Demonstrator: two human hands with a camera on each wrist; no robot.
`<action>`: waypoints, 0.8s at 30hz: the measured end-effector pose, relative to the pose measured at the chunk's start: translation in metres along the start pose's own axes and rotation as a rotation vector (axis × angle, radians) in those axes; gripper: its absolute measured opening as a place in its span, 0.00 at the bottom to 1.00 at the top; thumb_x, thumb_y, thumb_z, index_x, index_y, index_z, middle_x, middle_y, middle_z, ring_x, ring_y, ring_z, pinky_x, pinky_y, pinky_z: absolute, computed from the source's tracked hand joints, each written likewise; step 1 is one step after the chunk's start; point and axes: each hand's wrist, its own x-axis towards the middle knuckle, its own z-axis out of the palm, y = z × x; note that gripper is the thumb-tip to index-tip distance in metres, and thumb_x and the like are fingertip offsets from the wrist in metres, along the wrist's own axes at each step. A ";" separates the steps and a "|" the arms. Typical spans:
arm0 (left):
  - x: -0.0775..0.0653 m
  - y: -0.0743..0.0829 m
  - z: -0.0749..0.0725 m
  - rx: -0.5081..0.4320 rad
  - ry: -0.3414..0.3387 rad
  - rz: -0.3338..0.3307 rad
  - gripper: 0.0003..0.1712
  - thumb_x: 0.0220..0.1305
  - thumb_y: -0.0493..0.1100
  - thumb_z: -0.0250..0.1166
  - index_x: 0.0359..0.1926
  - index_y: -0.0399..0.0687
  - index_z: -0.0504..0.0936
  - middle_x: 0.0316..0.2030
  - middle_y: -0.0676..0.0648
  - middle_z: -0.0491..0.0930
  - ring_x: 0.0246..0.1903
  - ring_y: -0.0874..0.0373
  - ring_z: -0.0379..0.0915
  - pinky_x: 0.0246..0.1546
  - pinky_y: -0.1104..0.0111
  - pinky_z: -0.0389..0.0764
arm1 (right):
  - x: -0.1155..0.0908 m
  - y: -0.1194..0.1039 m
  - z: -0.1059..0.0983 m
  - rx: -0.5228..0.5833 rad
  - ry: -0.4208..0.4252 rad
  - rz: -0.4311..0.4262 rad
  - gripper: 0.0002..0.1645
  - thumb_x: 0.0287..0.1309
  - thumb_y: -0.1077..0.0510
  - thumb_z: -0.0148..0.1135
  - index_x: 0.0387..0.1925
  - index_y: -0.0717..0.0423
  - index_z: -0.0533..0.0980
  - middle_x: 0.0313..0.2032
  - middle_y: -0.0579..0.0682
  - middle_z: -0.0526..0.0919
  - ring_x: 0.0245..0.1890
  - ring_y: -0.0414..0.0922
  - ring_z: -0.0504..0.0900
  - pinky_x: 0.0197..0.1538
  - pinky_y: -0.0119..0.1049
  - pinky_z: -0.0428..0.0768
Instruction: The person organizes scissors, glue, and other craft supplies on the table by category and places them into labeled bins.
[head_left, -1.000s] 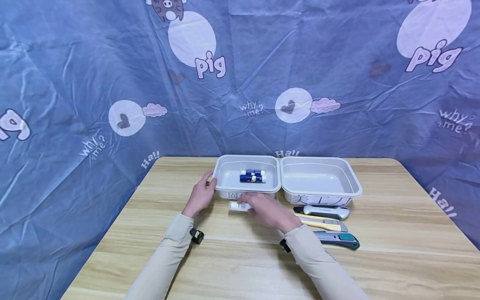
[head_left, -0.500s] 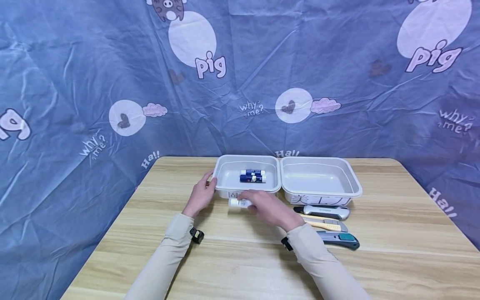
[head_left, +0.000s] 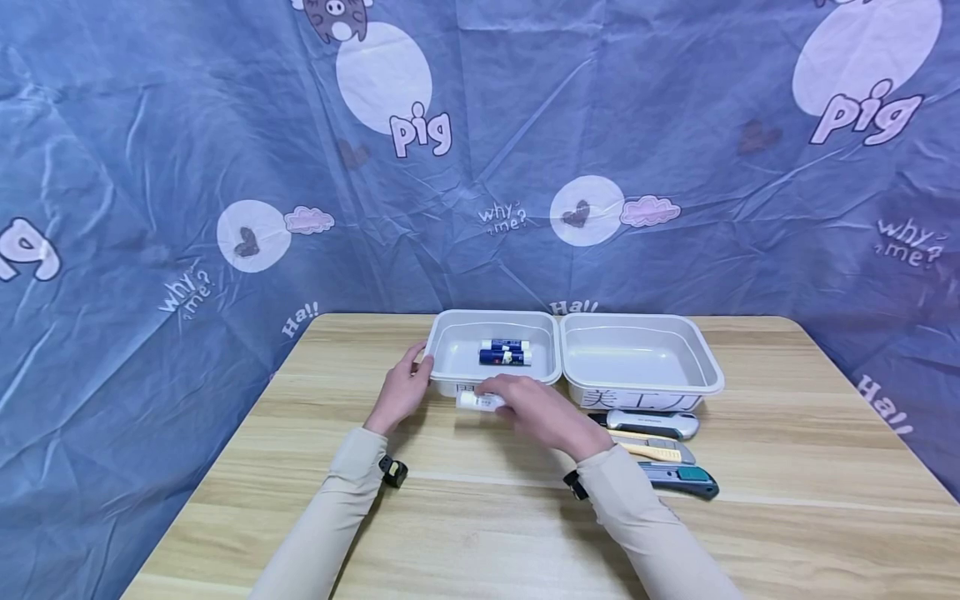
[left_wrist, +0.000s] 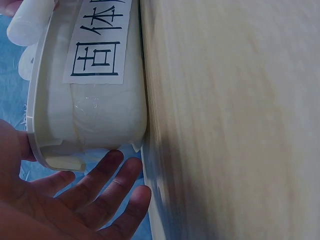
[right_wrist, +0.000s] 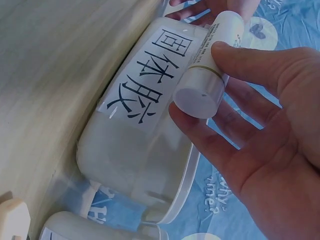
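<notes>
In my right hand [head_left: 542, 417], a white glue stick [right_wrist: 207, 65] is pinched between thumb and fingers. It is held in front of the left white plastic box [head_left: 495, 317], near the height of its rim. That box carries a paper label with Chinese characters [right_wrist: 145, 75]. Two blue glue sticks with white caps [head_left: 506, 357] lie inside it. My left hand [head_left: 402, 390] is at the box's left end. Its thumb hooks over the rim while the other fingers spread along the outer wall, as the left wrist view shows [left_wrist: 95, 195].
A second white box [head_left: 637, 392], also labelled, stands right beside the first. Three utility knives lie in front of it: a silver one [head_left: 652, 423], a yellow one [head_left: 660, 452] and a grey-green one [head_left: 686, 478]. A blue printed cloth [head_left: 480, 167] hangs behind the wooden table [head_left: 465, 533].
My right hand has raised the white glue stick slightly from the tabletop, up in front of the left box's label. My left hand has stayed at the box's end.
</notes>
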 end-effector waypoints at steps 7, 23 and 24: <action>-0.001 0.001 0.000 -0.004 -0.002 0.001 0.27 0.74 0.55 0.48 0.70 0.55 0.66 0.43 0.40 0.84 0.40 0.50 0.80 0.43 0.59 0.77 | 0.000 0.001 -0.003 -0.014 0.019 -0.002 0.25 0.56 0.66 0.67 0.56 0.50 0.78 0.55 0.45 0.82 0.56 0.45 0.79 0.60 0.39 0.75; 0.000 0.000 0.000 -0.004 0.000 0.000 0.27 0.75 0.54 0.48 0.70 0.55 0.66 0.41 0.40 0.84 0.39 0.51 0.80 0.41 0.61 0.76 | -0.002 0.002 -0.012 -0.007 0.052 -0.002 0.25 0.55 0.67 0.67 0.55 0.51 0.78 0.55 0.47 0.82 0.57 0.46 0.79 0.61 0.41 0.74; 0.001 -0.001 0.000 -0.003 0.000 0.000 0.27 0.75 0.55 0.48 0.70 0.55 0.66 0.41 0.41 0.84 0.39 0.51 0.80 0.41 0.61 0.76 | -0.002 0.001 -0.013 -0.007 0.050 0.004 0.25 0.55 0.67 0.67 0.55 0.51 0.77 0.55 0.47 0.82 0.57 0.46 0.79 0.61 0.41 0.74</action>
